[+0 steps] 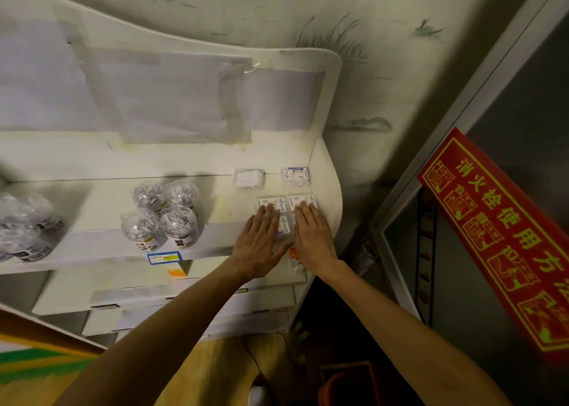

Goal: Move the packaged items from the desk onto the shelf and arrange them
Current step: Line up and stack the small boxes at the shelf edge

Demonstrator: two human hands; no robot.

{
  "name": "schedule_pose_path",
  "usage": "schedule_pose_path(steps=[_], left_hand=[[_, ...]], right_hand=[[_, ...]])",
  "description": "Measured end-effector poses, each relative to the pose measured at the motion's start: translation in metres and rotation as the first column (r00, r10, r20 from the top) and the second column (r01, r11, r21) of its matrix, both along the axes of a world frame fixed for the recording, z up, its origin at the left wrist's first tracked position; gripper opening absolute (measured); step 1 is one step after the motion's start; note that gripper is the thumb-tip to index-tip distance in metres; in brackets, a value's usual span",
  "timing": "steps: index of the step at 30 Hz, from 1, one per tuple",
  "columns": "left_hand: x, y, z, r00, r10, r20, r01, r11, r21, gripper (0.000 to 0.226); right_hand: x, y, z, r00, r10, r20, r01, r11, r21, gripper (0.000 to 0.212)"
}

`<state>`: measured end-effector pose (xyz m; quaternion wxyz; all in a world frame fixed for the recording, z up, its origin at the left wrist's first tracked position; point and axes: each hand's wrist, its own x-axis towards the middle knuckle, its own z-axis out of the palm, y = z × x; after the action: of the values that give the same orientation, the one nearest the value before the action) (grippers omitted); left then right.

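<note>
On the white shelf, right of four clear round jars and before a pale packet, both hands, left and right, press flat with straight fingers on small white printed boxes, seemingly square, laid label-up in neat rows.

The two flat hands, left hand and right hand, cover the near small white printed packets, so their number cannot be told. The print on the far white packet is too small to read. The clear plastic jars with silvery contents are blurred and cut by the left edge. The red banner with yellow characters runs out at the right edge.
</note>
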<state>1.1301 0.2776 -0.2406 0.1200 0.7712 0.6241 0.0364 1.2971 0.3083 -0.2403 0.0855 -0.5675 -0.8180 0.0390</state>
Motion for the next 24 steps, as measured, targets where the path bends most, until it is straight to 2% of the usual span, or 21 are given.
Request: schedule_pose_path(steps=[7,14,20,24], left_hand=[[-0.013,0.005,0.001,0.983,-0.108,-0.149,0.113,0.993,0.024,0.084],[-0.011,0.003,0.003,0.976,-0.134,-0.171,0.138,0.990,0.012,0.085],[-0.009,0.003,0.003,0.965,-0.170,-0.198,0.172,0.985,-0.009,0.089],[-0.008,0.003,0.004,0.973,-0.153,-0.174,0.152,0.988,-0.020,0.094]], right_hand=[[0.002,0.000,-0.004,1.000,0.024,-0.008,-0.024,1.000,0.012,0.068],[0.005,-0.003,-0.008,1.000,0.010,-0.008,-0.010,1.000,0.024,0.068],[0.006,-0.005,0.001,0.971,-0.047,-0.235,0.048,0.999,-0.003,0.048],[-0.003,0.008,0.017,0.942,0.004,-0.335,0.002,1.000,0.018,0.041]])
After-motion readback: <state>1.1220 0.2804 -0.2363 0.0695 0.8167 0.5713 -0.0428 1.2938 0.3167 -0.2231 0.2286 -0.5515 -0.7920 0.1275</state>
